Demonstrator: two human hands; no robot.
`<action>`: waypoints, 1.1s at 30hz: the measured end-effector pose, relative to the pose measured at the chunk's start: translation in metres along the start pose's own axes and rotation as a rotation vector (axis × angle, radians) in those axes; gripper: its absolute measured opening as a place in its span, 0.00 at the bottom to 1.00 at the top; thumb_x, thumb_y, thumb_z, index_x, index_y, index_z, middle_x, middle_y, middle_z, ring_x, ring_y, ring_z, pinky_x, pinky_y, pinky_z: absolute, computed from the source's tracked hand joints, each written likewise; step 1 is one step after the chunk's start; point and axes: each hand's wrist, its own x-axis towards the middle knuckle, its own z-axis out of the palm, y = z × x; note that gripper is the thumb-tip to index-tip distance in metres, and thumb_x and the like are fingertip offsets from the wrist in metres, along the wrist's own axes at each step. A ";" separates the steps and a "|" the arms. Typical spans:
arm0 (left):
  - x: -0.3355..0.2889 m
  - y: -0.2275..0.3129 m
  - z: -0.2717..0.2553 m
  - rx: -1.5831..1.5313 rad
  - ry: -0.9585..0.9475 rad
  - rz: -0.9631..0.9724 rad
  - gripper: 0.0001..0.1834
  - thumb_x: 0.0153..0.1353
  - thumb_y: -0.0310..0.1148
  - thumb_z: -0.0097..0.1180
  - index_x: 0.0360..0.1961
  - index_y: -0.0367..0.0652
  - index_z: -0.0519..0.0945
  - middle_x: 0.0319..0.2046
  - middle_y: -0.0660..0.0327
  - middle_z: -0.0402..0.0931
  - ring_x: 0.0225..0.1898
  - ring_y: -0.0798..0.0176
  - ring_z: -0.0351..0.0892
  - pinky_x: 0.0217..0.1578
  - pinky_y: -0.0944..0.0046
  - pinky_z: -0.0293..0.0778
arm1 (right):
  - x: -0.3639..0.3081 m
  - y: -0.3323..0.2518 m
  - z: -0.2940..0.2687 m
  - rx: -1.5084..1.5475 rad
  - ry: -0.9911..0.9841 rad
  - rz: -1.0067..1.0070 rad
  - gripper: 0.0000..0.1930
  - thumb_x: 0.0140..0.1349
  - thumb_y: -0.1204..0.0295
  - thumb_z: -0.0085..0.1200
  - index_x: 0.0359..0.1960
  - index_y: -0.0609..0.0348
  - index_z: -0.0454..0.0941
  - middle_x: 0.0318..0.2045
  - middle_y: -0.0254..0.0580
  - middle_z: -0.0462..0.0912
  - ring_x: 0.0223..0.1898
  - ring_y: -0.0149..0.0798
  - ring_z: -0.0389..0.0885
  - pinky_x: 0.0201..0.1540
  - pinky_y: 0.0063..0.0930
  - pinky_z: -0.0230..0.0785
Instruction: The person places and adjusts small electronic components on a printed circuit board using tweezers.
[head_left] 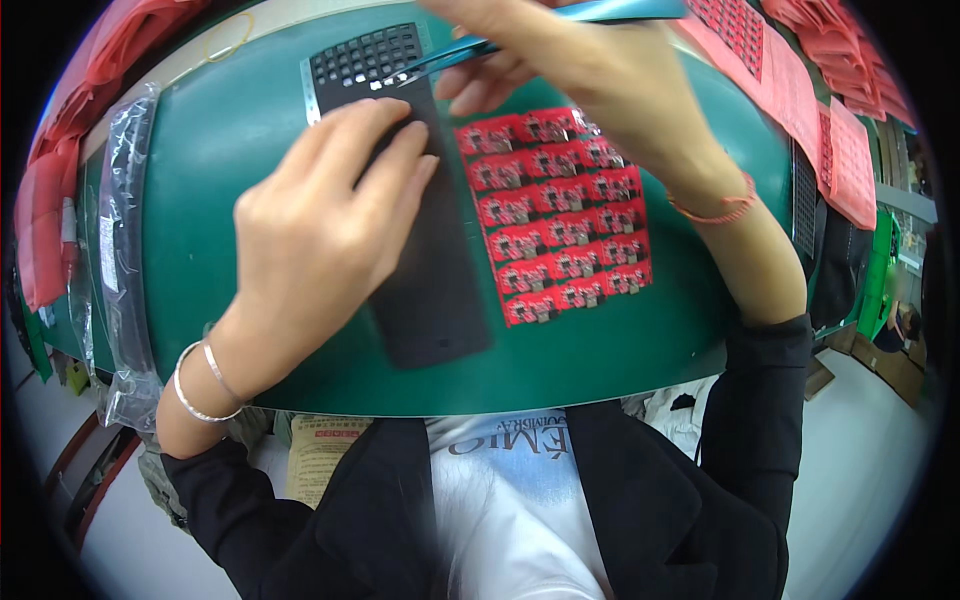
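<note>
My right hand (580, 75) grips a pair of blue tweezers (470, 47). Their tips reach small whitish parts (388, 82) at the near end of a block of pockets in a long black tray (430, 290). Across the tray's middle lies my left hand (335, 210), its fingers apart and bent a little, the fingertips touching the tray just below the pockets. What lies under its palm is hidden. Beside the tray, below my right hand, rests a red panel of small circuit boards (570, 215), several rows carrying metal and black parts. My right wrist covers its upper right corner.
All this lies on a green mat (600, 360). Clear plastic bags (125, 250) line the left edge near pink wrapping (45, 220). More pink sheets (790, 105) and red boards (735, 40) sit at the far right. A yellow rubber band (230, 38) lies at the back left.
</note>
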 end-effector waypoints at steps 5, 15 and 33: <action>-0.009 0.000 0.015 0.125 0.075 0.024 0.14 0.58 0.33 0.66 0.42 0.34 0.87 0.46 0.55 0.85 0.49 0.55 0.86 0.42 0.65 0.84 | 0.029 0.023 0.014 -0.036 -0.021 0.070 0.17 0.72 0.64 0.62 0.28 0.63 0.78 0.25 0.38 0.85 0.26 0.24 0.84 0.27 0.17 0.77; -0.015 -0.010 0.017 0.064 0.082 0.028 0.15 0.56 0.31 0.65 0.41 0.31 0.87 0.46 0.54 0.84 0.49 0.53 0.85 0.46 0.65 0.84 | 0.032 0.022 0.020 0.004 0.064 0.217 0.14 0.73 0.67 0.61 0.30 0.63 0.78 0.26 0.42 0.87 0.25 0.27 0.85 0.28 0.18 0.79; -0.010 -0.006 0.014 0.009 0.074 0.041 0.10 0.52 0.28 0.66 0.32 0.31 0.85 0.44 0.51 0.82 0.49 0.52 0.84 0.46 0.61 0.85 | 0.031 0.019 0.021 0.398 -0.013 0.200 0.12 0.74 0.67 0.58 0.35 0.64 0.78 0.27 0.45 0.87 0.23 0.30 0.85 0.26 0.20 0.78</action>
